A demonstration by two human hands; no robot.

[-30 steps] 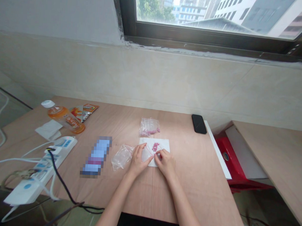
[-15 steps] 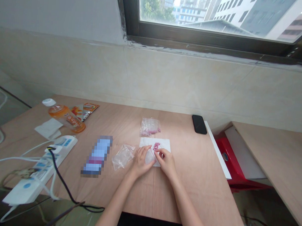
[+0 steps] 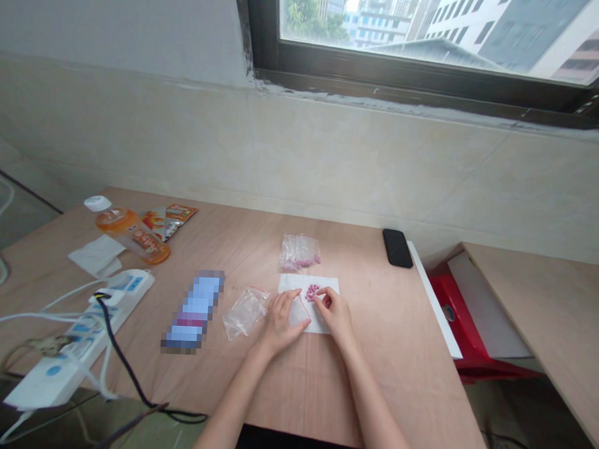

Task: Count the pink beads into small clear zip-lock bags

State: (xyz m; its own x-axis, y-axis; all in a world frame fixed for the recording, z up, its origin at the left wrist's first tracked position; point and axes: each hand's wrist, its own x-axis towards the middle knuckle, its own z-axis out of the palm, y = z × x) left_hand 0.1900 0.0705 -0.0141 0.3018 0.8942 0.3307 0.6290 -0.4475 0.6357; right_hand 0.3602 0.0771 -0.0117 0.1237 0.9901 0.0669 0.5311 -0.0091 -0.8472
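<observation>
A white sheet of paper [image 3: 329,283] lies on the wooden table, with a small pile of pink beads [image 3: 312,292] on it. My left hand [image 3: 281,324] grips a small clear zip bag [image 3: 299,312] with a red edge, thumb and fingers at its two ends, over the paper. My right hand [image 3: 337,317] has its thumb and forefinger pinched at the right side of the pile; whatever is between the tips is too small to make out. Behind the paper rests a clear bag of pink beads [image 3: 303,256]. Several clear bags [image 3: 246,311] lie left of my left hand.
On the left are a phone with a blurred screen [image 3: 194,310], a white power strip [image 3: 80,341] with cables, an orange drink bottle [image 3: 133,234], a tissue [image 3: 97,254] and a snack packet [image 3: 178,219]. A black phone [image 3: 398,248] lies near the right edge.
My right hand has moved slightly right, from the zip bag's edge to the bead pile. My left hand stays in place around the bag.
</observation>
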